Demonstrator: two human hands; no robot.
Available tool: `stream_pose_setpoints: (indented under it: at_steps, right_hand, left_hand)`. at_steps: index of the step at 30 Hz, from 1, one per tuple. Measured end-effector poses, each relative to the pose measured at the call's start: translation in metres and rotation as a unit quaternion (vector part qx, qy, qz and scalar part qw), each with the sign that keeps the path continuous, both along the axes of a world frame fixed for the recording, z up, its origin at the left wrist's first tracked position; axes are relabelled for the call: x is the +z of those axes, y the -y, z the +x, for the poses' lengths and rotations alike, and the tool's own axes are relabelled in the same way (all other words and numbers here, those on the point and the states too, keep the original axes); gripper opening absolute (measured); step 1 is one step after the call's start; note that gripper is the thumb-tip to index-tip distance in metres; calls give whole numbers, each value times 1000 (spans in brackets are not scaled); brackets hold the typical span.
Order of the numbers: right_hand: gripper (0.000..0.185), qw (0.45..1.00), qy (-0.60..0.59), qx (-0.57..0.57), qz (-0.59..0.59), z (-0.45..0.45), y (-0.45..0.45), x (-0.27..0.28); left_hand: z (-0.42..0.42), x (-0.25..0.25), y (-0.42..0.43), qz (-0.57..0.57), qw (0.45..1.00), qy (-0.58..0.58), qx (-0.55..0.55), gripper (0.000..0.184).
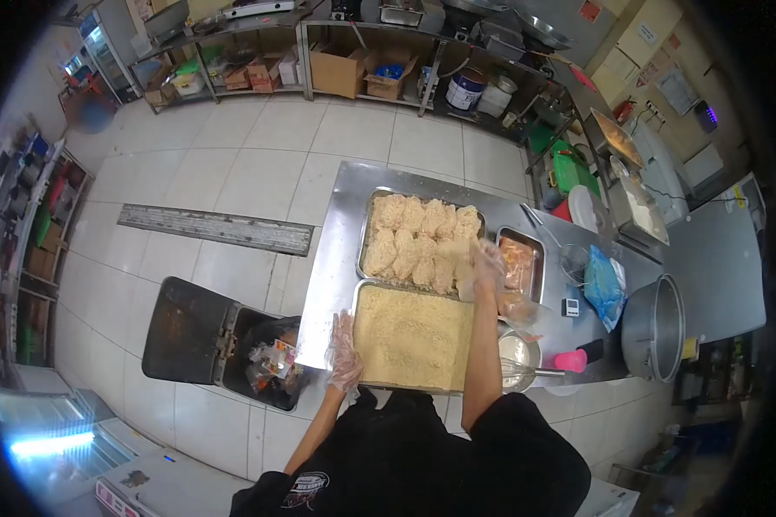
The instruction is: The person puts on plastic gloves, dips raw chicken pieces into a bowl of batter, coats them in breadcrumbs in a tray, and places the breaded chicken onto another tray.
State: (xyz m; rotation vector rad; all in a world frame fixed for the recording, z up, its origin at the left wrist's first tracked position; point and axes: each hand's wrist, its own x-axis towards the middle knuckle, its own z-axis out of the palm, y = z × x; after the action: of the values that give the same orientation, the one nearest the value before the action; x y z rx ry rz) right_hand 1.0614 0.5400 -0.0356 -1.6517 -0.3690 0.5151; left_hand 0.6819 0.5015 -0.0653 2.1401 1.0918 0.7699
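My left hand (346, 355), in a clear plastic glove, rests at the left rim of a tray of pale breadcrumbs (414, 332), its fingers stretched out. Behind it, a metal tray (366, 258) carries rows of breaded cutlets (403, 215). Over this tray's right front corner is my gloved right hand (489, 263), slightly smeared by motion. A pale breaded cutlet (457, 249) shows blurred at its fingers, which appear closed on it. Just right of that hand, a smaller metal tray (539, 258) contains raw orange-pink meat (517, 263).
Right of the crumbs stands a bowl of pale batter (513, 349) with a whisk (543, 372). Farther right are a pink cup (570, 361), timer (571, 307), strainer (574, 261), blue bag (605, 289) and large pot (653, 327). An open bin (259, 353) stands left of the table.
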Motion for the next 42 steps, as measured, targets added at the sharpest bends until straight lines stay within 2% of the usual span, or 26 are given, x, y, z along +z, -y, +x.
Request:
stream_pose_setpoints:
  at_steps: [2,3,5,6,7,9,10,12,14,15,17,19,21,22,23,25,28,30,31,34,35,36,37,38,40,42]
  right_hand:
    - [30,977,169,-130,-2,-4,-38,-7]
    - [30,977,165,-134,0,9,-58,-24]
    - [29,960,217,-106,-143,37,-88,-95]
    - [29,961,211,-111,-143,45,-90,-132]
    - [27,849,448,-128,-250,52,-88,-168]
    - [26,670,642,-139,-344,47,-81,-183]
    - [27,715,606,-121,-328,42,-71,-175]
    - [29,791,521,-93,-307,30,-17,-147]
    - [32,854,429,-88,-282,27,49,-110]
    - [32,850,422,-108,-295,26,83,-90]
    - [28,761,503,-178,-369,31,153,-59]
    - [29,745,531,-218,-339,78,217,-94]
    - [29,786,539,-167,-254,149,263,-161]
    - [34,826,433,-99,-347,148,251,-146]
    - [39,833,327,-23,-446,147,239,-130]
    - [45,813,298,144,-480,115,197,-42]
    - [48,842,254,112,-463,83,186,10]
    - [57,777,256,189,-543,79,176,35]
    - [56,777,240,192,-549,89,175,9]
    - [53,828,163,160,-512,163,167,-193]
    - [55,819,172,224,-499,165,175,-203]
    - [55,821,170,228,-496,171,184,-210]
    - [55,828,237,258,-438,179,192,-215]
    - [54,826,305,286,-379,181,201,-201]
    - [53,832,302,312,-346,180,219,-155]
    - [52,834,295,317,-342,177,226,-108]
  left_hand:
    - [-9,2,-1,12,1000,4,7,75]
    - [-10,4,-1,18,1000,17,13,76]
    - [-12,14,4,-3,999,41,23,77]
    - [-14,18,6,-25,997,69,38,78]
    - [-14,20,8,-59,983,165,47,80]
    - [-17,33,11,-41,992,104,59,80]
    - [-18,37,14,-26,996,49,75,79]
    - [-17,28,19,-39,993,97,52,77]
    - [-15,7,23,-67,968,234,55,74]
    - [-14,18,25,-65,983,164,46,74]
    - [-12,5,26,-50,989,137,14,72]
    - [-4,-8,29,-37,993,112,-3,66]
    - [11,-7,36,-47,991,125,-21,64]
    - [16,-2,40,-46,990,130,-30,65]
    - [22,4,45,-45,989,135,-40,66]
    - [34,11,52,-41,984,161,-60,66]
    - [45,10,70,-34,979,189,-62,67]
    - [58,11,89,-73,977,199,-32,67]
    - [64,14,97,-89,977,194,-13,67]
    - [94,22,124,-93,976,194,-7,72]
    - [103,25,133,-87,975,201,-21,77]
    - [113,25,141,-84,977,198,-18,77]
    - [127,25,149,-118,969,215,-21,72]
    - [140,29,158,-131,967,216,-31,70]
    - [166,41,177,-147,965,215,-34,68]
    - [202,54,194,-159,958,229,-73,77]
